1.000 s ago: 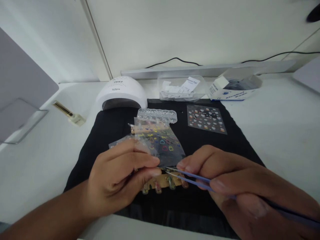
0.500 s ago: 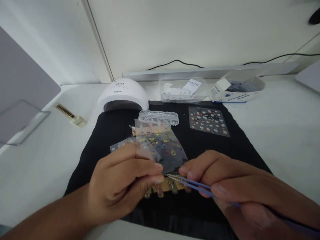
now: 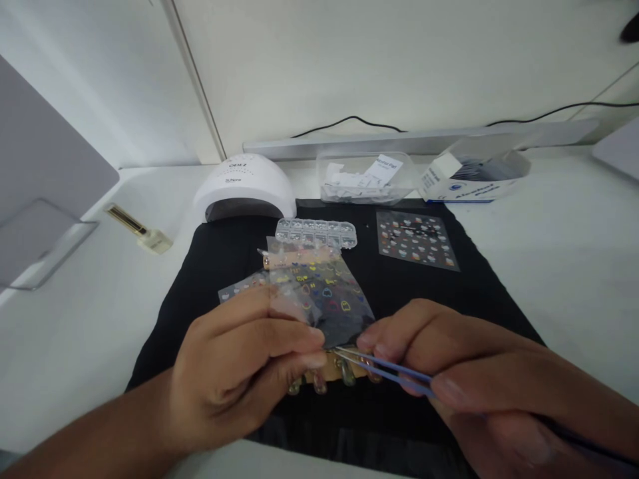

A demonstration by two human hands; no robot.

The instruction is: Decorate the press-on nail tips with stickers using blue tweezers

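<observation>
Pinched between the thumb and fingers of my left hand (image 3: 249, 366) is the near edge of a clear nail sticker sheet (image 3: 329, 293) with small coloured outlines. My right hand (image 3: 479, 372) grips blue tweezers (image 3: 399, 374). Their pale tips lie at the sheet's near edge, beside my left thumb; whether they touch it I cannot tell. My right index finger is by the sheet's near right corner. Below the sheet, a tan strip (image 3: 332, 366) bears several glossy false nails (image 3: 348, 374). Another tan piece with nails (image 3: 304, 257) shows behind the sheet's far end.
On the black cloth (image 3: 419, 293) lie a clear compartment case (image 3: 317, 233), a second sticker sheet (image 3: 417, 241) and another partly under my left hand. Behind stand a white nail lamp (image 3: 244, 186), a plastic tub (image 3: 367, 181) and an alcohol pad box (image 3: 474, 174). A polish bottle (image 3: 156, 241) lies left.
The tweezers' tips have spread slightly farther apart at the sheet's near edge. Both hands stay nearly in place, and the sheet has barely moved.
</observation>
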